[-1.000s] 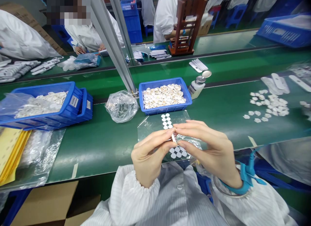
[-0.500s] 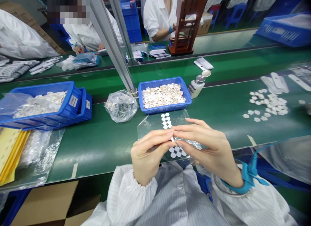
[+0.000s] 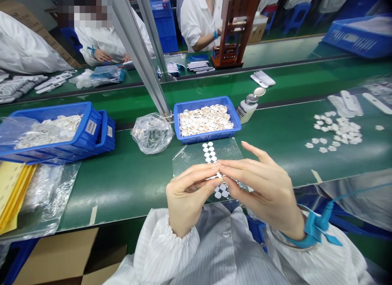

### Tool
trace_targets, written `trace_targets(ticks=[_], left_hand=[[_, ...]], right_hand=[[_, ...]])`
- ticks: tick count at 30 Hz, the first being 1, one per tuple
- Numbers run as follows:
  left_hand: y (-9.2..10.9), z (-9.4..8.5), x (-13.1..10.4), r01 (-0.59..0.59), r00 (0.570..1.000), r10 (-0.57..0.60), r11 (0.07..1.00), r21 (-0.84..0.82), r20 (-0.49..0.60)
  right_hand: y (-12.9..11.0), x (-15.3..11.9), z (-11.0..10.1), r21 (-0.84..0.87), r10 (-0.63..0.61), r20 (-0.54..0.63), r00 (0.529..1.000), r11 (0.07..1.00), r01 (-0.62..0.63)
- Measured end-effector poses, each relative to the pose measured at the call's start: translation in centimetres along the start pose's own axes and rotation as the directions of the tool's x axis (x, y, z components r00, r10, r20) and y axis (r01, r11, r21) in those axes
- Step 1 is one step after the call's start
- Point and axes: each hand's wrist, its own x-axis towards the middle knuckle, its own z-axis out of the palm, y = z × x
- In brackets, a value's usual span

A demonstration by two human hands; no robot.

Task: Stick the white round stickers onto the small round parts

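Note:
Between my fingertips, over the green work surface, is a small white and silvery piece (image 3: 219, 174), mostly hidden by the fingers. My left hand (image 3: 188, 195) pinches it from one side, thumb below and fingers above. On the other side, my right hand (image 3: 263, 187) closes thumb and fingertips on the same piece, one finger raised away. Beneath both hands lies a clear plastic sheet (image 3: 186, 157) bearing white round stickers (image 3: 208, 154) in rows, partly covered by my hands. Just beyond it stands a blue bin (image 3: 211, 137) full of small round whitish pieces (image 3: 205, 119).
A bottle (image 3: 246, 111) with its lid raised stands right of the bin, a crumpled plastic bag (image 3: 152, 134) left. Loose white pieces (image 3: 346, 130) lie far right. Blue bins (image 3: 58, 148) and yellow sheets (image 3: 15, 191) sit left. A metal post (image 3: 137, 52) rises behind; co-workers sit across.
My right hand has shifted slightly, its raised finger lifting higher. Both hands still hold the small piece. Across the bench, a co-worker's hand and the stack of white strips have moved.

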Motion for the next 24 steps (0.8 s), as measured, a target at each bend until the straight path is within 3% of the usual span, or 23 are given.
trace_targets(ticks=[5, 12, 24], left_hand=[[0.0, 0.6, -0.3, 0.081, 0.995, -0.087, 0.992, -0.095, -0.057], [0.0, 0.7, -0.4, 0.174, 0.975, -0.19, 0.975, -0.138, -0.117], [0.5, 1.1, -0.2, 0.342, 0.9, -0.401, 0.894, -0.29, -0.172]], right_hand=[[-0.5, 0.0, 0.8, -0.148, -0.053, -0.097, 0.994, 0.988, 0.038], [-0.7, 0.0, 1.6, -0.228, -0.106, -0.153, 0.982, 0.971, 0.069], [-0.8, 0.2, 1.8, -0.167, -0.051, -0.195, 0.979, 0.986, 0.018]])
